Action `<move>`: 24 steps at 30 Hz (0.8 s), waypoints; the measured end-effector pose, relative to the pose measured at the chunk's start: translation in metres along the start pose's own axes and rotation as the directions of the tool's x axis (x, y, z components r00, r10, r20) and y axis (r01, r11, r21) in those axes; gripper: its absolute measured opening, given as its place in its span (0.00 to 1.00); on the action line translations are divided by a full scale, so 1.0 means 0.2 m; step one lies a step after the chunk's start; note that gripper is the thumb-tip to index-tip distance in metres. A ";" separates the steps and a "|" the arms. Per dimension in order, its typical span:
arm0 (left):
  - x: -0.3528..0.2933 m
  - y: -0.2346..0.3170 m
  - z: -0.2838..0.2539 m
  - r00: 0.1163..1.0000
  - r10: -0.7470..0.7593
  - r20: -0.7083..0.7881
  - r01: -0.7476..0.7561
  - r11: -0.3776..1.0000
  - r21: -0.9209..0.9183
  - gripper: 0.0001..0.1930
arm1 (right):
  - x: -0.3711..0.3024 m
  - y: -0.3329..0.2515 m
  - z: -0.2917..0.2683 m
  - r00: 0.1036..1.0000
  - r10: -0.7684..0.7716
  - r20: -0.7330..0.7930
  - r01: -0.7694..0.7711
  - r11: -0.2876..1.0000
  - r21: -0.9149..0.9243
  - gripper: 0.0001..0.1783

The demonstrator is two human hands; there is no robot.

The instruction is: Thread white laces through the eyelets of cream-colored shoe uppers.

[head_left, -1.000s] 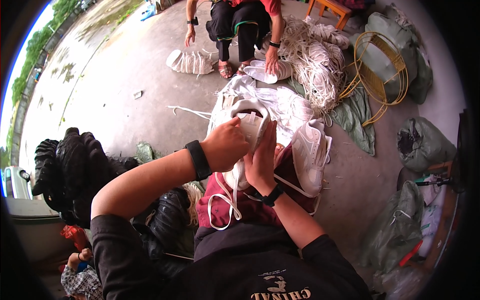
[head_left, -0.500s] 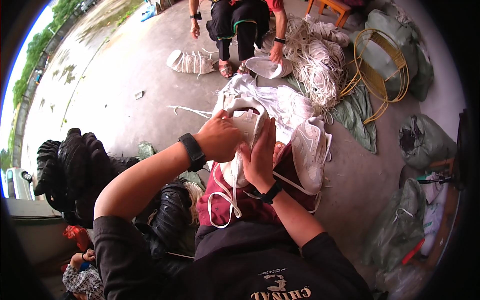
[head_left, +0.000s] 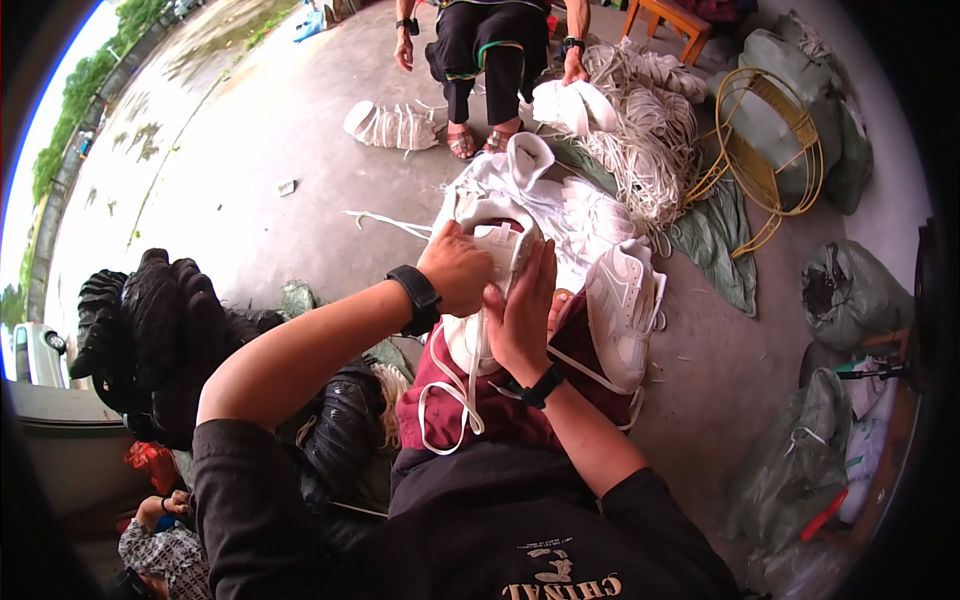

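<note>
A white sneaker (head_left: 497,235) stands over my lap, its collar away from me. My left hand (head_left: 458,268) lies over its lacing area with the fingers curled closed; what they pinch is hidden. Against the sneaker's right side, my right hand (head_left: 522,315) holds it, fingers stretched along the side and thumb apart. A loose white shoelace (head_left: 468,395) hangs in a loop from below my hands onto my dark red trousers (head_left: 420,410). Beside my right leg is a second white sneaker (head_left: 617,315), with laces trailing from it.
Ahead, a seated person's hand (head_left: 575,68) touches white shoes (head_left: 575,107) next to a heap of white laces (head_left: 650,130). A lace-wrapped bundle (head_left: 395,127) lies on the floor. Black bundles (head_left: 150,340) are at my left; a yellow wire frame (head_left: 770,140) and green sacks (head_left: 855,285) are at right.
The other person's hand has shifted the white shoe right, toward the lace heap. My left forearm and hand have moved slightly right; my right hand keeps its place on the sneaker.
</note>
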State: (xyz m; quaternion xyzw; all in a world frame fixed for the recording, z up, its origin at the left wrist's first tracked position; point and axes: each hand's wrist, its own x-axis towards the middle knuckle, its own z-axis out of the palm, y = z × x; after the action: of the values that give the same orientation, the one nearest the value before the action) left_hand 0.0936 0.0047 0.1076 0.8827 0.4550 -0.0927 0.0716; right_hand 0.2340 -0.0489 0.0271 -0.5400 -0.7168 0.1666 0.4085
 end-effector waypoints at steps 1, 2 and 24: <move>0.00 0.00 0.00 1.000 -0.001 0.000 0.001 1.000 0.001 0.08 | 0.00 0.00 0.00 1.000 -0.001 0.000 0.001 1.000 0.001 0.48; 0.00 0.00 -0.01 1.000 -0.004 0.021 0.004 0.999 -0.032 0.08 | -0.01 0.00 0.00 1.000 0.013 -0.002 -0.013 1.000 -0.005 0.47; -0.06 -0.17 0.06 0.872 0.095 -0.480 -0.340 0.823 -0.456 0.04 | 0.04 -0.05 0.00 0.996 -0.091 -0.020 0.089 0.994 -0.067 0.40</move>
State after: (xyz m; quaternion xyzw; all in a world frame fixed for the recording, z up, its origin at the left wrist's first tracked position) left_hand 0.0578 0.0124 0.0972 0.8736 0.3604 0.2446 0.2172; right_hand 0.2274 -0.0447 0.0372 -0.5223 -0.7408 0.1181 0.4056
